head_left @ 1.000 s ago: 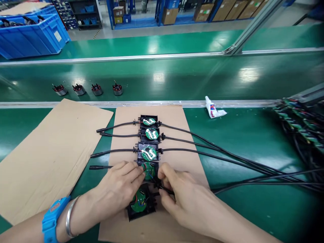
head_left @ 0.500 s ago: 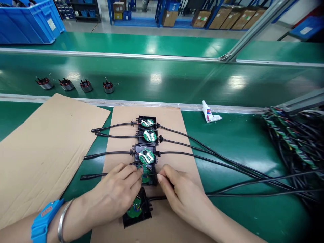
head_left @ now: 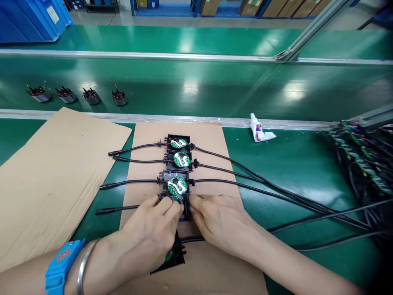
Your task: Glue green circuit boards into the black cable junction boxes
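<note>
Left hand (head_left: 158, 225) bends its fingers over the fourth black rectangular plastic housing (head_left: 186, 214) from the far end, apparently steadying it. Right hand (head_left: 219, 217) bunches at that housing's right edge; cannot tell whether either grips anything. Hands are close but apart. Housing rests on a flat tan cardboard sheet (head_left: 208, 141), probably protecting it; black round cables (head_left: 221, 181) trail sideways, presumably leaving access.

1 head camera looks forward and down, from near, at the hands (head_left: 153, 231) and green surface (head_left: 294, 164) under them.
</note>
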`<state>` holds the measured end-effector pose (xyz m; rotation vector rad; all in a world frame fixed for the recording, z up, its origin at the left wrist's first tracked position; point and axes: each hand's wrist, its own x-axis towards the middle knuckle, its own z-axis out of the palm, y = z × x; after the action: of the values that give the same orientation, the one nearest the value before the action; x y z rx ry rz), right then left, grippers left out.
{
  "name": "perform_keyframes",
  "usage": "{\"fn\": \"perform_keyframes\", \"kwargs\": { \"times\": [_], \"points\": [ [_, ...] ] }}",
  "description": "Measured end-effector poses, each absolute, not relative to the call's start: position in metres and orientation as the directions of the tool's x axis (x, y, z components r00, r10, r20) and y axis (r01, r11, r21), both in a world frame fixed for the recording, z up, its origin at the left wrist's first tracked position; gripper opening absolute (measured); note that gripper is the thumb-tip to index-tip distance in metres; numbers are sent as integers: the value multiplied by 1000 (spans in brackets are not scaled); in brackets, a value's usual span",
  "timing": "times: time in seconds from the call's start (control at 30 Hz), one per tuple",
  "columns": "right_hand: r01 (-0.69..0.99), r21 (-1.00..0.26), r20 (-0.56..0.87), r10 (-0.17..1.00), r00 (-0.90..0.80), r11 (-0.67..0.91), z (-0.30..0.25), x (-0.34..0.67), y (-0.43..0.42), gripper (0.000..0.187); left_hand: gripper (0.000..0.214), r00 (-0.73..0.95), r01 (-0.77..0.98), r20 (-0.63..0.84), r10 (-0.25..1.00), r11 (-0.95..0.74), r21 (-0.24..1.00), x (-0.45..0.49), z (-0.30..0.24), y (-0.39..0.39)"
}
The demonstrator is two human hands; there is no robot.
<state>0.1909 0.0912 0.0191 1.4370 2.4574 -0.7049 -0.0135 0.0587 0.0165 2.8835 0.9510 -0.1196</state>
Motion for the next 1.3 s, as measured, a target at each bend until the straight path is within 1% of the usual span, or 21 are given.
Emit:
{"fn": "perform_keyframes", "kwargs": {
  "times": [0.07, 0.13, 0.2, 0.27, 0.33, 0.47, 0.57, 0.63, 0.73, 0.83, 0.9, 0.97, 1.03, 1.1, 1.2, 1.3],
  "points": [
    [857, -314, -337, 796, -503, 409, 17, 195, 87, 18, 40, 792, 609, -101, 602, -790, 69, -11, 18, 58],
    [848, -358, -235, 841, -487, 391, 15, 199, 83, 17, 47, 790, 613, -73, 609, -787, 71, -11, 19, 57],
    [797, -464, -112, 867, -486, 386, 12, 203, 80, 13, 54, 795, 606, -47, 604, -793, 67, -11, 19, 57],
    [701, -585, 2, 865, -502, 408, 8, 204, 78, 14, 55, 793, 609, -62, 606, -792, 41, -10, 19, 56],
    [620, -655, 74, 854, -515, 431, 3, 204, 77, 20, 49, 792, 608, -102, 602, -793, 36, -7, 20, 57],
    [526, -687, 174, 815, -552, 502, -9, 203, 75, 24, 25, 812, 581, -126, 569, -810, 87, 2, 19, 60],
    [476, -659, 232, 760, -608, 582, -16, 202, 79, 27, 18, 813, 582, -94, 575, -809, 85, 5, 18, 62],
    [490, -637, 220, 749, -625, 596, -17, 204, 83, 27, 23, 812, 583, -75, 579, -805, 110, 2, 20, 62],
    [521, -628, 185, 761, -622, 578, -12, 208, 87, 24, 39, 796, 592, -17, 606, -772, 231, -14, 27, 63],
    [550, -607, 211, 784, -584, 574, -2, 209, 80, 20, 41, 653, 664, 125, 747, -643, 380, -39, 32, 67],
    [594, -538, 260, 789, -557, 598, 6, 201, 71, 21, 34, 550, 712, 114, 827, -536, 453, -54, 29, 73],
    [651, -420, 282, 773, -569, 633, 12, 186, 60, 27, 21, 529, 722, 30, 848, -469, 509, -62, 23, 80],
    [686, -296, 249, 747, -617, 665, 13, 166, 52, 34, 13, 545, 700, -14, 838, -446, 557, -64, 16, 85],
    [705, -206, 201, 734, -649, 679, 9, 148, 48, 42, 14, 548, 683, -12, 836, -439, 583, -62, 10, 89],
    [702, -141, 146, 716, -682, 698, 1, 130, 49, 47, 17, 551, 660, 11, 834, -444, 606, -57, 5, 88],
    [689, -115, 99, 698, -709, 716, 0, 125, 52, 42, 19, 563, 638, 39, 826, -464, 614, -56, 5, 85]
  ]
}}
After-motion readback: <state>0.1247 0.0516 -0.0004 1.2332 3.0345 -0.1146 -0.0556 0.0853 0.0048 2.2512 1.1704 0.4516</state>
